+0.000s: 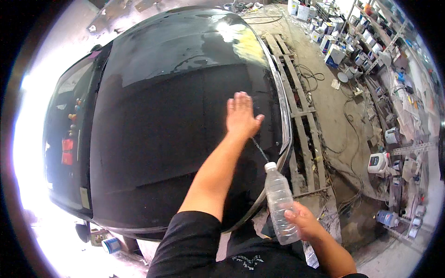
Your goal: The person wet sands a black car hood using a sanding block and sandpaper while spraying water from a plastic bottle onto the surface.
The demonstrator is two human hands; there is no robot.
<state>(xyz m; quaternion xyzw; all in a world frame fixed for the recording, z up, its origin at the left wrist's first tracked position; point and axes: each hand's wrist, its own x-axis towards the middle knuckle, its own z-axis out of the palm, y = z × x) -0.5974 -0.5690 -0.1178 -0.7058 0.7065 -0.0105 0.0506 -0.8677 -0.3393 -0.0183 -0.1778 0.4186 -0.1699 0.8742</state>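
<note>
My right hand [303,221] is wrapped round the lower part of a clear plastic bottle [280,197] with a white cap. The bottle leans with its cap toward the car, and a thin stream of liquid [259,149] runs from the cap toward the hood. Fingers stretched out, my left hand [242,115] lies palm down at the black car hood [153,129], with nothing visible in it. What is under its palm is hidden. At the hood's far corner is a dull patch with white and yellow areas [248,44].
A wooden pallet [299,113] lies along the car's front edge. Cables [350,134] cross the floor to the right. Cans and tins [331,41] crowd the shelves and floor at the far right. A white jug [379,163] stands nearer. The windscreen [69,134] is at left.
</note>
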